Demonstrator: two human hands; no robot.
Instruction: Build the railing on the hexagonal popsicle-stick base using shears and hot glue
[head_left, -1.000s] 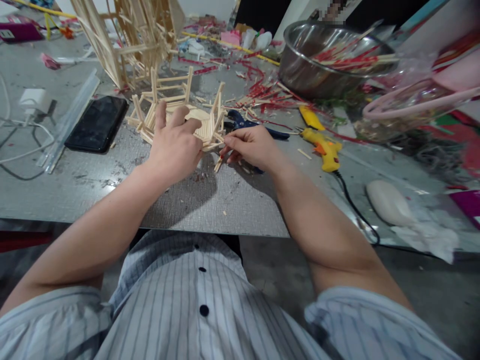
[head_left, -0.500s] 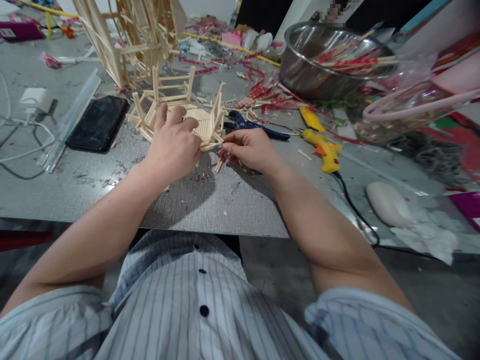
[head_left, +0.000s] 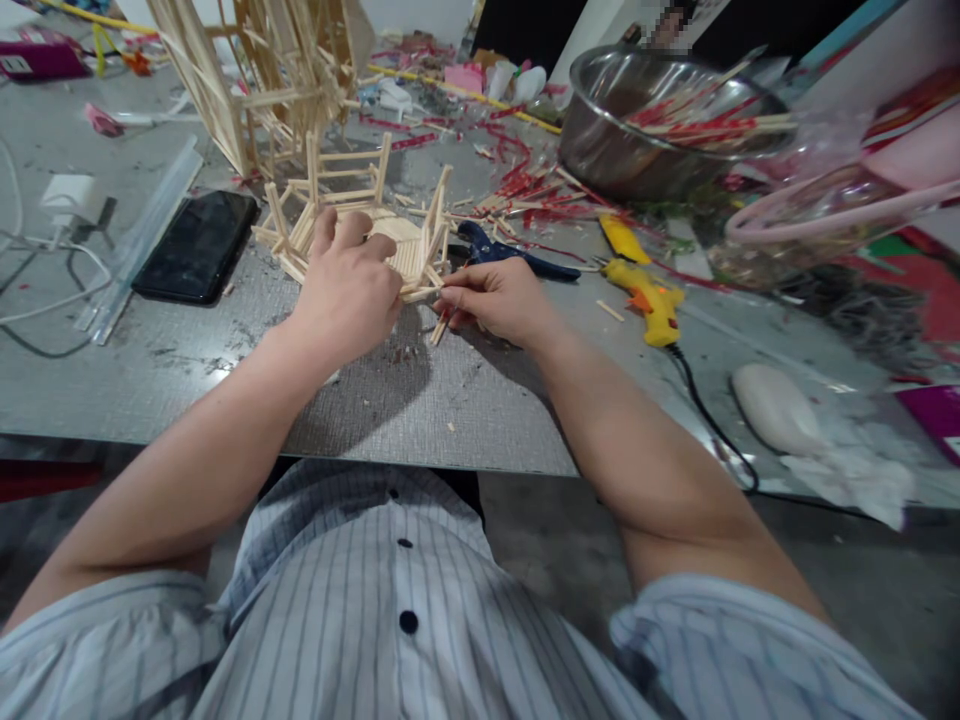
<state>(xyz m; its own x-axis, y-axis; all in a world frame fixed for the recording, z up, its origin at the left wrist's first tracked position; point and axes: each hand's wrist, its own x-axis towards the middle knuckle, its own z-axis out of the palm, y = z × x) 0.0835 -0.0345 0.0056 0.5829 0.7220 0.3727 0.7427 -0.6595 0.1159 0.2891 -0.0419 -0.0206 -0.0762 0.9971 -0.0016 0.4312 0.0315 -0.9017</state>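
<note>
- stick frame (head_left: 409,250): pale wooden slats, round lattice, lying on the grey textured desk (head_left: 375,400)
- left hand (head_left: 349,290): fingers curled over its top, gripping
- right hand (head_left: 499,298): fingers pinching a thin short stick (head_left: 438,328) at its edge

The stick model (head_left: 411,252), pale wood, lay flat on the grey surface (head_left: 375,400), short posts rising around its slatted middle; a short stick (head_left: 439,328) slanted at its near edge.
</note>
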